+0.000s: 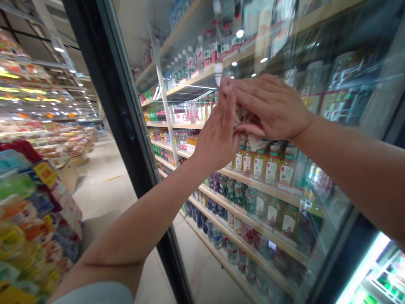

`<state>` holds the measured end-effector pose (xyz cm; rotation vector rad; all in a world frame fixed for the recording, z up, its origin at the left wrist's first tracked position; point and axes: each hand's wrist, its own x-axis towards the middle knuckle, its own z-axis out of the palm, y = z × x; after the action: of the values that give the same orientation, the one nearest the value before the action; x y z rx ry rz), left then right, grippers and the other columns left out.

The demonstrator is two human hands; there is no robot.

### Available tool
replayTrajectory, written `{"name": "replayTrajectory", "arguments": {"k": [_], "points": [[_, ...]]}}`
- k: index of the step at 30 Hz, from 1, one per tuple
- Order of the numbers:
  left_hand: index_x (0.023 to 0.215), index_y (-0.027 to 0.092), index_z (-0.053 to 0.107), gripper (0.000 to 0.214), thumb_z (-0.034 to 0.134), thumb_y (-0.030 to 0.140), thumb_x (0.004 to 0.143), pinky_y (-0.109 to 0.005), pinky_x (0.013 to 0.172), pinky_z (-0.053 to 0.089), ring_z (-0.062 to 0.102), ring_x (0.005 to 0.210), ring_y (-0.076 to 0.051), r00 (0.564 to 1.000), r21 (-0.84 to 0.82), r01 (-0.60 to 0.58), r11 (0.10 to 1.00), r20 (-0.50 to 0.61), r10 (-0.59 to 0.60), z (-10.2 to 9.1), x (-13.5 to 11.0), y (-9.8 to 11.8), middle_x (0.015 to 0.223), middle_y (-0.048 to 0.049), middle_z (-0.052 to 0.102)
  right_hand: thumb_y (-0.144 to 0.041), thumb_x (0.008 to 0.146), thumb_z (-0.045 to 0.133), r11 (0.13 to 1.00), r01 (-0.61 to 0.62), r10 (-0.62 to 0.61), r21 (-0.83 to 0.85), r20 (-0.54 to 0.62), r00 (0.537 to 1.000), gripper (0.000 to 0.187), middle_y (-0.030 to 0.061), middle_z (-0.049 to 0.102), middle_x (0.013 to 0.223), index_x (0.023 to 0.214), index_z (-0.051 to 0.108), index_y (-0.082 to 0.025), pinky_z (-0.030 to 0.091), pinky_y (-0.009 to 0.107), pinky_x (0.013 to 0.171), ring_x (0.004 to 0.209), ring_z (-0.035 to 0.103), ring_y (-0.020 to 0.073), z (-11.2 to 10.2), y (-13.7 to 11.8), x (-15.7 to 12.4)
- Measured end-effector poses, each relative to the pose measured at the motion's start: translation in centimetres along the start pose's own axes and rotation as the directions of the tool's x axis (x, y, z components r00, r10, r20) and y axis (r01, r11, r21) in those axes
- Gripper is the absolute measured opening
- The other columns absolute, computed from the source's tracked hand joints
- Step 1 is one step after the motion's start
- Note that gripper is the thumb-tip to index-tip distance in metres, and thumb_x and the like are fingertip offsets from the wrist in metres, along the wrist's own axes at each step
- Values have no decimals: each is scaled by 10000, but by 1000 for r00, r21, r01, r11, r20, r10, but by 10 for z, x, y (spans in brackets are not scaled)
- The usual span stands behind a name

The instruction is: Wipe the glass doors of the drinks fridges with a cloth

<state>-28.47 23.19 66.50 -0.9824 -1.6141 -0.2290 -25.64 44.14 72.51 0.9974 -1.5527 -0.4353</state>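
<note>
Both my hands meet in front of the tall glass door [316,169] of a drinks cooler. My left hand [217,133] is raised with its fingers long and pressed together, its thumb side against a crumpled, pale brownish cloth [245,116]. From the right, my right hand [272,105] bends over the cloth, fingertips meeting the left fingers and thumb curled below. Most of the cloth is hidden by the hands, and a loose bit hangs beneath the right palm. Whether the cloth touches the glass I cannot tell.
Behind the glass, shelves [247,179] carry rows of bottles [272,166]. A dark door frame [126,126] runs slanting at the left. Packaged goods [28,211] are stacked at lower left beside a pale aisle floor [107,177]. Another lit cooler [379,270] shows at lower right.
</note>
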Motion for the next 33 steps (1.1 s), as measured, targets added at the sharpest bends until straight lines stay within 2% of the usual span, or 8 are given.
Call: {"name": "replayTrajectory", "arguments": {"k": [6,12,18,22,25,29,31,33], "points": [[1663,160,65,701,291,463,1072,-465,1346,103,133,1624,-221,997,32,-73,997,-33,74,-38,2,-43,1744,-116,152,-409,1025,541,996,-77,72,47,104,992,464,-8,571,1502,1486,532,-360,435,537,1198,1458,493,259,1,-3,-2],[1677,242,183,684,323,551,1083,-560,1331,-82,-57,1627,-257,988,129,150,980,-64,-143,-28,6,-97,1755,74,66,-227,1002,557,998,-47,42,-33,-133,990,384,-1,615,1453,1361,623,-349,532,453,1104,1347,591,213,-2,-2,-5],[1676,299,248,626,319,455,1073,-516,1353,-27,-35,1634,-204,975,138,205,969,-116,-189,-24,1,-79,1743,75,129,-202,869,634,954,-299,272,-1,-416,868,470,5,723,1272,1293,678,-400,603,502,1038,1194,698,280,0,-39,-50],[1666,306,291,623,330,451,1062,-540,1352,7,26,1634,-228,968,135,237,962,-116,-222,-26,1,-75,1738,56,149,-369,740,688,931,-360,359,62,-340,869,573,0,608,1446,1307,672,-446,540,676,1063,1354,570,423,18,-73,-73],[1667,346,275,614,336,455,1066,-559,1346,29,36,1634,-226,970,97,212,972,-145,-197,-22,0,-80,1731,68,178,-344,739,697,936,-349,347,55,-327,879,597,-24,627,1423,1315,654,-496,478,656,1144,1360,569,401,24,-56,-69],[1669,321,277,626,353,459,1063,-573,1340,36,70,1633,-254,970,89,197,976,-161,-181,-18,-1,-84,1727,42,216,-345,785,613,839,-543,490,-24,-400,775,745,69,575,1491,1523,524,-400,422,567,1205,1424,526,347,12,-7,-68],[1666,308,294,626,335,454,1059,-586,1338,26,80,1631,-280,970,90,206,974,-150,-191,-19,-1,-83,1728,35,213,-365,813,594,799,-590,485,-117,-456,746,707,72,502,1561,1518,541,-387,404,579,1212,1457,485,359,7,-7,-76],[1661,312,315,628,328,457,1049,-583,1340,30,84,1629,-295,968,86,227,970,-133,-215,-22,1,-79,1724,47,215,-330,854,559,822,-548,447,-155,-422,789,713,49,466,1591,1560,483,-392,338,641,1248,1493,435,365,5,-27,-85]]}}
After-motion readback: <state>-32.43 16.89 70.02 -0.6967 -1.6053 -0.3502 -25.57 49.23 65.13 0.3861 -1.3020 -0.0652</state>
